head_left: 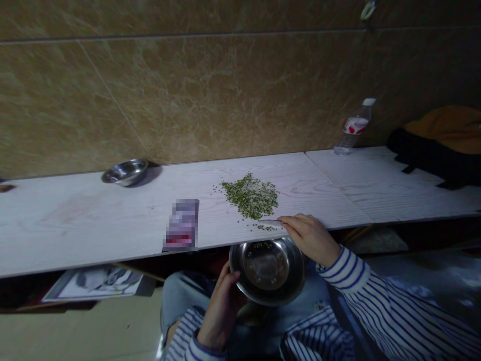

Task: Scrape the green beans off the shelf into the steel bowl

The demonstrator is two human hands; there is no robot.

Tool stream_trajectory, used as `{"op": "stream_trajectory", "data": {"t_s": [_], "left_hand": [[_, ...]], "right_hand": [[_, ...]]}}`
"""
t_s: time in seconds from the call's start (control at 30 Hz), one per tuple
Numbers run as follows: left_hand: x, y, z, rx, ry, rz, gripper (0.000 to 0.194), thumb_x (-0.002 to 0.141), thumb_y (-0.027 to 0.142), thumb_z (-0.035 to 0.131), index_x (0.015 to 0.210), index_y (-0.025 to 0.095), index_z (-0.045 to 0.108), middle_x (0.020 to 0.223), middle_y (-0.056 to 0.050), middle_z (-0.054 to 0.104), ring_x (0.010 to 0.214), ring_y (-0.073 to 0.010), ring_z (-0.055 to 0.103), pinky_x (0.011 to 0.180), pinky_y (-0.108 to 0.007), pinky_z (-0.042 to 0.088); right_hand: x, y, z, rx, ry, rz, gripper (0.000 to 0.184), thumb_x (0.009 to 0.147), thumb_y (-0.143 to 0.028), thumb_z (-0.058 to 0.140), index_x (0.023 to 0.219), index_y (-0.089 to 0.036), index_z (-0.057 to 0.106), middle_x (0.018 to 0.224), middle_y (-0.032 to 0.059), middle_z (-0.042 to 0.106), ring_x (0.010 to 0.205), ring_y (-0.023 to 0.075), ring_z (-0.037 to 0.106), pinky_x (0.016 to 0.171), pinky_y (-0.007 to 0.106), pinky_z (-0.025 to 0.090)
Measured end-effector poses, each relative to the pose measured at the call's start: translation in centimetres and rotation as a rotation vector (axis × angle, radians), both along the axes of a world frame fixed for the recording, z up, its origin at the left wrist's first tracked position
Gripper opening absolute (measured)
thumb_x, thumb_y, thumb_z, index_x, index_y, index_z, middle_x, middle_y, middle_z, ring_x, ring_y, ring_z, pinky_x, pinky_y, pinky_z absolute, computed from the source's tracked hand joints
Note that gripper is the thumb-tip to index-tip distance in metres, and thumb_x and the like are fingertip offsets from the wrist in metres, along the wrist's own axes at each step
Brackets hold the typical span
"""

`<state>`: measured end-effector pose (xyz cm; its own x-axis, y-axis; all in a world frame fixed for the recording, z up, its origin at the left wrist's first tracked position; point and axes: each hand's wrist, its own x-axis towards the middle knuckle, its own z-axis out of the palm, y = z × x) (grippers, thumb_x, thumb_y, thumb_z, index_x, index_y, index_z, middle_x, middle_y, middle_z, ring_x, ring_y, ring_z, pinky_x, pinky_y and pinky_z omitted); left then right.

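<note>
My left hand [225, 296] grips the left rim of a shiny metal bowl [298, 278], held over my lap just below the counter's front edge. A few green bits lie inside the bowl near its far wall. My right hand [310, 235] is closed on what looks like a metal spoon [269, 222], its tip pointing left, low over the counter. Just beyond the spoon spreads a pile of green beans mixed with white grains [251, 195], probably mung beans and rice. Some loose beans lie around the spoon, near the edge.
The long white wood-grain counter [93, 220] runs along a tiled wall [225, 95]. On it are a second metal bowl [126, 173], a blurred purple packet [182, 224], a plastic bottle [353, 128] and a black-and-orange cloth item [439, 140]. Below, a shelf holds a box [97, 282].
</note>
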<state>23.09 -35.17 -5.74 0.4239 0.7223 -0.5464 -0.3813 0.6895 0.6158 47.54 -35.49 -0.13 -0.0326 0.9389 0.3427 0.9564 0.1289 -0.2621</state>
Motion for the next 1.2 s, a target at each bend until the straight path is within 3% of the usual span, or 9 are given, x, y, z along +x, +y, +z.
{"op": "stream_trajectory", "data": {"t_s": [0.27,0.6,0.9,1.2], "left_hand": [[0.5,-0.6,-0.3,0.005,-0.029,-0.02,0.05,0.08,0.026,0.057,0.128,0.024,0.046,0.111,-0.007,0.063,0.094,-0.0218,0.059,0.072,-0.033,0.05],[0.7,-0.7,0.5,-0.003,-0.029,-0.017,0.05,0.079,0.025,0.056,0.128,0.024,0.045,0.113,-0.008,0.062,0.093,-0.0229,0.059,0.069,-0.034,0.05],[-0.4,-0.4,-1.2,0.016,-0.047,0.018,0.055,0.079,0.028,0.059,0.132,0.025,0.045,0.116,-0.009,0.062,0.098,-0.0251,0.058,0.073,-0.035,0.049],[-1.2,0.1,-0.8,-0.003,-0.026,0.028,0.054,0.076,0.03,0.061,0.128,0.028,0.047,0.107,-0.006,0.064,0.09,-0.0218,0.06,0.066,-0.029,0.047]], "right_hand": [[-0.1,-1.2,-0.2,0.029,-0.056,-0.128,0.026,0.092,-0.022,0.042,0.109,-0.017,0.062,0.088,0.0074,0.069,0.081,0.0209,0.062,0.078,0.035,0.047],[-4.0,-1.5,0.4,0.013,-0.046,0.008,0.026,0.092,-0.018,0.042,0.111,-0.017,0.06,0.087,0.0061,0.068,0.082,0.0195,0.061,0.078,0.033,0.045],[-3.3,0.4,0.6,0.027,-0.058,-0.031,0.027,0.091,-0.02,0.044,0.11,-0.016,0.062,0.087,0.0072,0.069,0.08,0.0203,0.061,0.077,0.034,0.046],[-4.6,1.0,0.4,-0.005,-0.039,0.019,0.028,0.092,-0.021,0.042,0.111,-0.019,0.061,0.09,0.0073,0.069,0.082,0.0197,0.061,0.079,0.034,0.046]]}}
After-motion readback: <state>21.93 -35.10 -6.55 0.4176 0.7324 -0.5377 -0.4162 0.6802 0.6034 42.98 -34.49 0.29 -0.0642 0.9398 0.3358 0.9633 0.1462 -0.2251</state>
